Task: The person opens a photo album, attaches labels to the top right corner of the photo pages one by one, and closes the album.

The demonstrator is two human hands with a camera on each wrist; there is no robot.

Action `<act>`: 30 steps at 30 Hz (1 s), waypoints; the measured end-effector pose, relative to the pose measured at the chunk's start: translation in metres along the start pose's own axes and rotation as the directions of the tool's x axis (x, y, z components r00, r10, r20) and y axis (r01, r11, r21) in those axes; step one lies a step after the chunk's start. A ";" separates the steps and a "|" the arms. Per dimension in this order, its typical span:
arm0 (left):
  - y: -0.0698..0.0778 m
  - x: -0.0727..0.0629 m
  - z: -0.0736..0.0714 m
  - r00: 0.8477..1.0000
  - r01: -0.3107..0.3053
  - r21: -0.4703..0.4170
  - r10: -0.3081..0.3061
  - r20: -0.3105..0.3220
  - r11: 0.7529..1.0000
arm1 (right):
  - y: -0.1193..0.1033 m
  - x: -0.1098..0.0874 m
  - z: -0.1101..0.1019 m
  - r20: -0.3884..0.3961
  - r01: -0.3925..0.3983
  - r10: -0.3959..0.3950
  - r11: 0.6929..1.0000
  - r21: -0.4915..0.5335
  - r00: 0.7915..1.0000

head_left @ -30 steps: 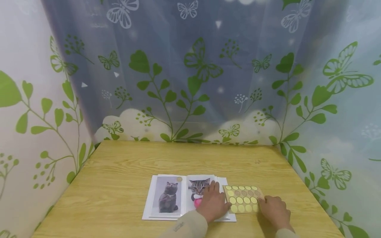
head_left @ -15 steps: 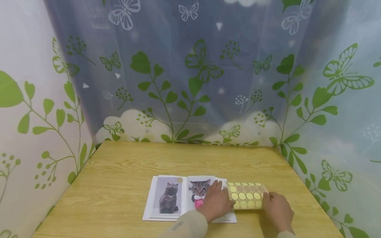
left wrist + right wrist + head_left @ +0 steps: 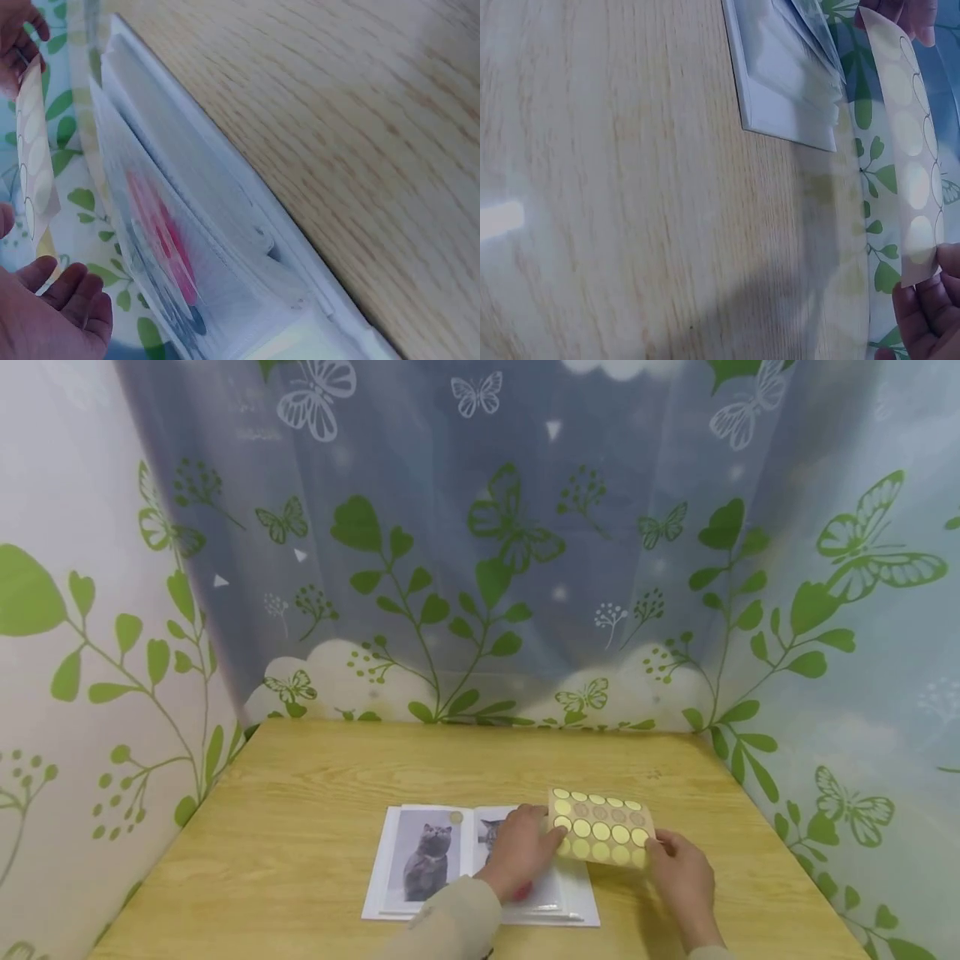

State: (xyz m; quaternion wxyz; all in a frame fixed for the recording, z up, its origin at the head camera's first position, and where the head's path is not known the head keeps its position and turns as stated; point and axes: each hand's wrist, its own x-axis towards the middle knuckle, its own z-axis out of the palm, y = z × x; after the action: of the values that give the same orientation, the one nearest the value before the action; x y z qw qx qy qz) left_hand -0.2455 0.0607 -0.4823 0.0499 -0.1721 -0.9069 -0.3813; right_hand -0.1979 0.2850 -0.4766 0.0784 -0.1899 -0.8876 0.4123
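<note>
Both hands hold a sheet of round gold stickers raised above the table. My right hand pinches its right edge between thumb and fingers, which the right wrist view shows at the sheet's lower end. At the left edge, my left hand grips the sheet with its thumb in front. Some circles in the sheet's second row are bare backing. Below lies an open photo album. Its left page shows a grey cat photo with a small round sticker at the top right corner. My left hand partly covers the right page's tabby cat photo.
The album rests on a wood-grain table. Patterned curtains with leaves and butterflies hang behind it and on both sides. In the left wrist view, clear page sleeves stand slightly raised from the album's white cover.
The sticker sheet has risen off the table and shifted left over the album's right edge. My left hand has lifted from the right page to the sheet's left edge.
</note>
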 end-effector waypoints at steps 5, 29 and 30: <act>-0.003 0.003 -0.005 0.995 0.096 -0.214 -0.097 0.007 0.972 | -0.002 0.001 0.003 0.012 -0.036 0.035 0.998 0.054 0.999; -0.008 0.008 -0.019 0.981 0.181 -0.526 -0.192 0.035 0.831 | -0.007 -0.004 0.006 0.081 0.004 -0.016 0.990 0.140 0.997; -0.009 0.008 -0.020 0.981 0.181 -0.525 -0.190 0.037 0.832 | -0.008 -0.004 0.006 0.081 0.002 -0.014 0.990 0.139 0.997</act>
State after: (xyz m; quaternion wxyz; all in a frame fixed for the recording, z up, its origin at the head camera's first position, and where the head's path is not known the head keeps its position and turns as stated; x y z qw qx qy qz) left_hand -0.2567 0.0430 -0.4722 -0.0288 -0.0872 -0.7799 -0.6191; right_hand -0.1980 0.2750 -0.4744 0.0568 -0.1634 -0.8599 0.4802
